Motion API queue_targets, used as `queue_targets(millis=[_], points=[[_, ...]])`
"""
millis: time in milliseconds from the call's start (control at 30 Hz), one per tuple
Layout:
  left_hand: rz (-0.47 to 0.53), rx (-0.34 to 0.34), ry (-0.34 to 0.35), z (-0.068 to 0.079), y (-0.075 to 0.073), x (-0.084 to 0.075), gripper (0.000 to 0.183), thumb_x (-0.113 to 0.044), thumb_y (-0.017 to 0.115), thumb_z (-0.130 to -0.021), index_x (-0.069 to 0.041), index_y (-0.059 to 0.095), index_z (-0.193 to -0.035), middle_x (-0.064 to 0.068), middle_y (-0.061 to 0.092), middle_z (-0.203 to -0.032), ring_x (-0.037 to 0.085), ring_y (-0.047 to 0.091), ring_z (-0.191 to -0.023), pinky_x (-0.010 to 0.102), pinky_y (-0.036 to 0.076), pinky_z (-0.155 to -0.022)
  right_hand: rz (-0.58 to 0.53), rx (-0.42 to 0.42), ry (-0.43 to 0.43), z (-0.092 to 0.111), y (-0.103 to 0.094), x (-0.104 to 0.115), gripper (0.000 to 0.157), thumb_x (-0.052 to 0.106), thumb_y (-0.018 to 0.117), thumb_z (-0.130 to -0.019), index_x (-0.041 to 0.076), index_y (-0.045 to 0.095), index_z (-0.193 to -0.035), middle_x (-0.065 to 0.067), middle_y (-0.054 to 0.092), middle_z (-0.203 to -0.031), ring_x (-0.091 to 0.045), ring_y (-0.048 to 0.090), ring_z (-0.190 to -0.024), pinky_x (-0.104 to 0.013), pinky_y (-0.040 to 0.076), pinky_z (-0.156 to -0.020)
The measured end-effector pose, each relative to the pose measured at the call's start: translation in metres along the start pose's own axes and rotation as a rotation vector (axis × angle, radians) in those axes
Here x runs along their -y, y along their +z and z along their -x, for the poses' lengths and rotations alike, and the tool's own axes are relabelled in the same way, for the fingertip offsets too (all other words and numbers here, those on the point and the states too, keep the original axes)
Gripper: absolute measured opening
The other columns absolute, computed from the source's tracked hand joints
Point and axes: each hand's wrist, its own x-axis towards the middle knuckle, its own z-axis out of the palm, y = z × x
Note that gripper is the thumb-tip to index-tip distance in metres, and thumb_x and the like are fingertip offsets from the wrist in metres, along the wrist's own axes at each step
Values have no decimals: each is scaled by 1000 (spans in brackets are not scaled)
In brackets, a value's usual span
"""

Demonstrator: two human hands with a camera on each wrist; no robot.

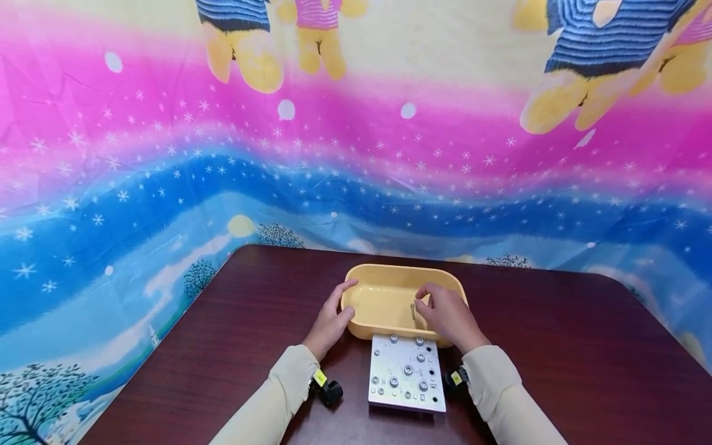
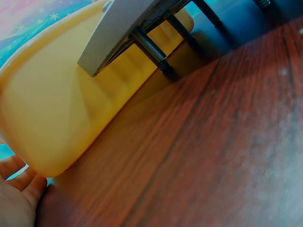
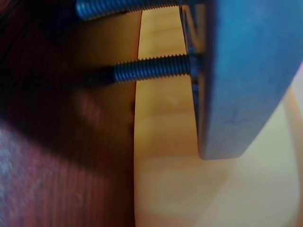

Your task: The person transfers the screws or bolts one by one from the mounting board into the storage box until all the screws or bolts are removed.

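Observation:
A pale yellow tray (image 1: 384, 327) with rounded corners sits on the table. At its left end my left hand (image 1: 329, 321) holds the rim, the thumb near the front side and a finger over the far side. My right hand (image 1: 449, 315) is over the tray's right part, its thumb and index finger pinching a small screw (image 1: 413, 311) by its upper end. In front of the tray is a silver metal plate (image 1: 397, 364) with several bolts set in it. Threaded bolt shanks (image 3: 151, 68) stick out under the plate in the right wrist view.
The dark reddish wooden table (image 1: 239, 346) extends to both sides. Behind it hangs a printed cloth (image 1: 356, 179) with snowflakes and bears. The plate stands raised on its bolts, close against the tray's front wall.

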Motion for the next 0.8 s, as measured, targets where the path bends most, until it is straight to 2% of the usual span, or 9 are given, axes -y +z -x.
queue_targets(millis=[167, 267, 800], points=[[-15, 4, 10, 8, -2, -20, 62, 1, 47, -85, -7, 39, -146, 10, 37, -151, 31, 36, -134, 41, 32, -100, 4, -4, -2, 0, -1, 2, 16, 25, 60, -92, 13, 65, -101, -1, 49, -56, -18, 44, -46, -32, 37, -46], [-22, -1, 7, 10, -2, -23, 63, 0, 46, -86, -8, 37, -148, 10, 34, -152, 31, 32, -137, 45, 30, -102, 3, -5, -1, 0, -1, 2, 16, 25, 60, -92, 13, 65, -100, -2, 49, -56, -19, 44, -46, -32, 37, -45], [-19, 4, -19, 7, -3, -19, 72, 0, 46, -85, -12, 26, -153, 6, 25, -157, 29, 27, -141, 46, 29, -104, 12, 8, 4, 1, -1, 3, 14, 26, 60, -92, 14, 65, -98, -1, 49, -56, -18, 44, -47, -32, 38, -47]])
